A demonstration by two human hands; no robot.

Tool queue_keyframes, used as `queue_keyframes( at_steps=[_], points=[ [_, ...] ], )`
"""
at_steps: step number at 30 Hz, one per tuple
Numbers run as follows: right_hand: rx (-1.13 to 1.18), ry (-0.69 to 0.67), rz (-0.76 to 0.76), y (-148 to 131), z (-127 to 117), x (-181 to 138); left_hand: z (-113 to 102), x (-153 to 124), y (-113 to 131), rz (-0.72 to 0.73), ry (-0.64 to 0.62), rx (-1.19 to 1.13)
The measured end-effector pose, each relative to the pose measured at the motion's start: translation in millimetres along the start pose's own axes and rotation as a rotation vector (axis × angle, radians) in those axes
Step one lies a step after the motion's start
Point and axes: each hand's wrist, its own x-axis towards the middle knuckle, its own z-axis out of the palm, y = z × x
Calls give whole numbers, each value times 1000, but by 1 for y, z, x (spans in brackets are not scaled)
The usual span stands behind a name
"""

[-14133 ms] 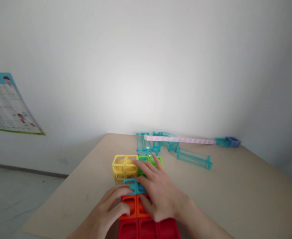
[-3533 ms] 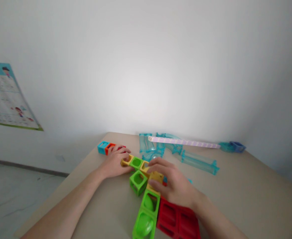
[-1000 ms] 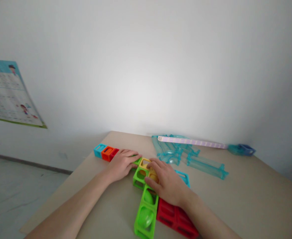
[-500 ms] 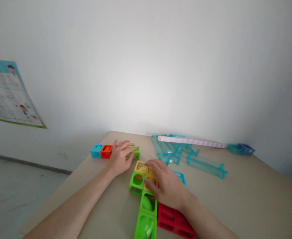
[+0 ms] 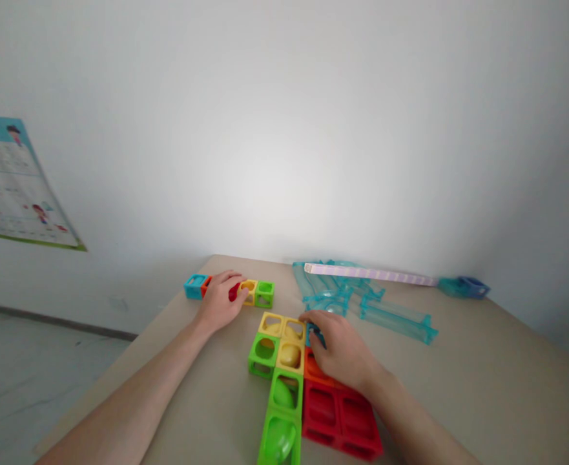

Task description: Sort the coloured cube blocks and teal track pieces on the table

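A short row of hollow plastic cube blocks lies at the table's far left: a blue block (image 5: 196, 286), an orange one, a red block (image 5: 234, 292), a yellow block (image 5: 248, 292) and a green block (image 5: 265, 294). My left hand (image 5: 221, 300) is closed over the row's middle, thumb at the red block's front. Nearer me sits a cluster of yellow blocks (image 5: 290, 355), green blocks (image 5: 284, 391), an orange block (image 5: 314, 368) and red blocks (image 5: 340, 413). My right hand (image 5: 340, 345) grips a blue block (image 5: 314, 334) at the cluster's far right, partly hiding it.
Translucent teal track pieces (image 5: 395, 316) lie behind the cluster, with a long pale purple striped strip (image 5: 371, 274) across them. A dark blue block (image 5: 474, 288) is at its right end. A white wall borders the table (image 5: 206, 413); a poster (image 5: 22, 187) hangs left.
My right hand has shifted from the yellow blocks to the blue block, uncovering the yellow and orange ones. My left hand has slid left along the row, exposing its yellow and red blocks.
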Motion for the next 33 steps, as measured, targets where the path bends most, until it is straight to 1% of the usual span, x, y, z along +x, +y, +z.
queue_keyframes(
  at_steps=[1, 2, 4, 7, 8, 10, 14, 16, 18, 21, 23, 25, 28, 30, 33],
  points=[
    [10, -1, 1, 0, 0, 0, -3, -2, 5, 53, 13, -80],
    [19, 1, 5, -1, -1, 1, -7, -5, 12, 110, -3, -165],
    [35, 4, 13, -1, -3, 1, -14, -13, 26, 240, -141, -318],
    [67, 7, 5, 2, -8, 2, -19, -21, 43, 379, -422, -445],
    [79, 12, 2, 4, -9, 2, -19, -23, 46, 405, -488, -461],
    [96, 24, -1, 8, -12, 2, -17, -23, 48, 419, -561, -469],
    [101, 11, -19, 10, -12, 1, -14, -21, 44, 364, -586, -455],
    [135, 28, -9, 8, -10, 1, -12, -21, 43, 346, -586, -450],
    [247, 98, 43, 8, -7, 1, -11, -21, 42, 342, -589, -454],
    [501, 244, 185, 11, -4, 1, -10, -21, 41, 339, -605, -480],
    [618, 285, 256, 15, -3, 2, -11, -20, 40, 327, -633, -493],
    [636, 250, 255, 17, -3, 3, -15, -18, 39, 308, -670, -490],
    [523, 129, 151, 17, -6, 3, -24, -15, 38, 291, -702, -465],
    [426, 65, 79, 15, -9, 2, -29, -14, 38, 297, -688, -448],
    [343, -5, -12, 14, -13, -1, -35, -16, 41, 299, -605, -383]
  ],
)
